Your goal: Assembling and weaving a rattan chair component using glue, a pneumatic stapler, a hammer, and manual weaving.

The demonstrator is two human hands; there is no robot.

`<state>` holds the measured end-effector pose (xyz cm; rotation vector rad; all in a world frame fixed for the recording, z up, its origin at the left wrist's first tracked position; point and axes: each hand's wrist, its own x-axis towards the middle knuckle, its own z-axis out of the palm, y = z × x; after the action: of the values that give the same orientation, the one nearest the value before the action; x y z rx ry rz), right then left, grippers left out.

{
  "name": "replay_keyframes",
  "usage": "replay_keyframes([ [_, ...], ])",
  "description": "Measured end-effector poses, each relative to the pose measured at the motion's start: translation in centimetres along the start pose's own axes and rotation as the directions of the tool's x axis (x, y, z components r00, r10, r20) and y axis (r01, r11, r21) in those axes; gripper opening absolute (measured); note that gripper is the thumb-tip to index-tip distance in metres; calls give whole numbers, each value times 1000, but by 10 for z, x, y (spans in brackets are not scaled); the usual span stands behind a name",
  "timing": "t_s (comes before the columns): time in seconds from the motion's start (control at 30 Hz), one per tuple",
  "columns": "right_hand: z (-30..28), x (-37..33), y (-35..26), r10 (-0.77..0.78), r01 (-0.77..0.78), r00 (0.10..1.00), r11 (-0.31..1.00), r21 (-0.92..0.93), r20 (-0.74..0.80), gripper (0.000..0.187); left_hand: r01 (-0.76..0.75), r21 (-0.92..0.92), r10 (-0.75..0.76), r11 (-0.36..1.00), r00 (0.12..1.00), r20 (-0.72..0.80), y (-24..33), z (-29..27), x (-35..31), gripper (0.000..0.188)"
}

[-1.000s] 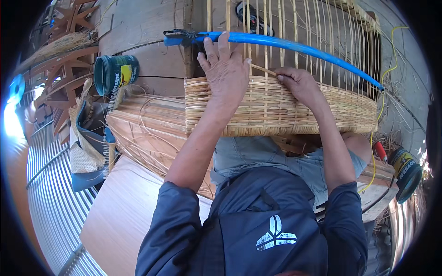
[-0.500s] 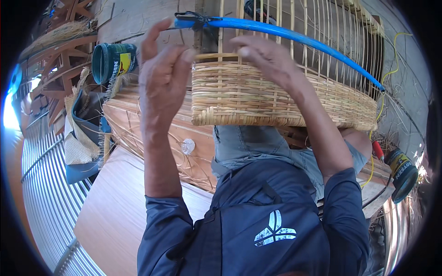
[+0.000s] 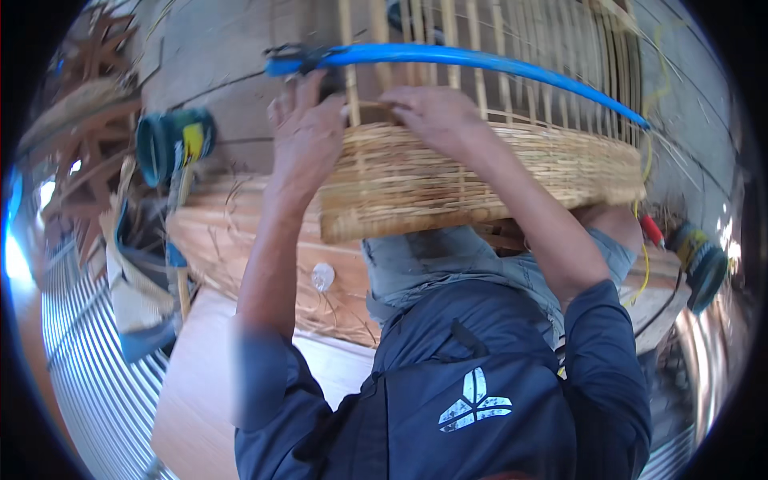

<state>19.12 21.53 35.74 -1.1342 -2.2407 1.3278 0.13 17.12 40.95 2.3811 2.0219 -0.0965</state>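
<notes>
A half-woven cane basket (image 3: 488, 172) rests across my lap, its tight wall low and its bare upright stakes (image 3: 484, 84) rising beyond. My left hand (image 3: 310, 144) is at the basket's left end, fingers curled, thumb close to the outermost stake; what it grips is hidden and blurred. My right hand (image 3: 440, 116) lies over the top of the weave, its fingertips pinched on a thin cane strip (image 3: 368, 105) between the two hands. Just beyond both hands, a bowed blue tube (image 3: 448, 54) crosses the stakes, with a black tie (image 3: 308, 60) at its left end.
A dark green bucket (image 3: 172, 144) stands on the left, and a similar one (image 3: 700, 264) lies at the right. Below the hands is a wooden bench (image 3: 240, 232) with loose cane strands. A yellow cord (image 3: 646, 164) runs down the right side. Corrugated metal sheet (image 3: 96, 384) lies lower left.
My right hand has come down to the weave's upper edge and pinched in. My left fingers have curled closer to the end stake. The basket's left end has tilted lower in view.
</notes>
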Motion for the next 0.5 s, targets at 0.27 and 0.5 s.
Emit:
replay_keyframes([
  [0.27,-43,-52,41,-194,159,737,981,-112,-647,24,346,-738,-336,580,926,171,-4,23,-12,14],
  [0.5,-197,-313,164,401,-445,403,871,207,-823,22,350,-936,-515,32,809,285,-49,72,-8,40],
])
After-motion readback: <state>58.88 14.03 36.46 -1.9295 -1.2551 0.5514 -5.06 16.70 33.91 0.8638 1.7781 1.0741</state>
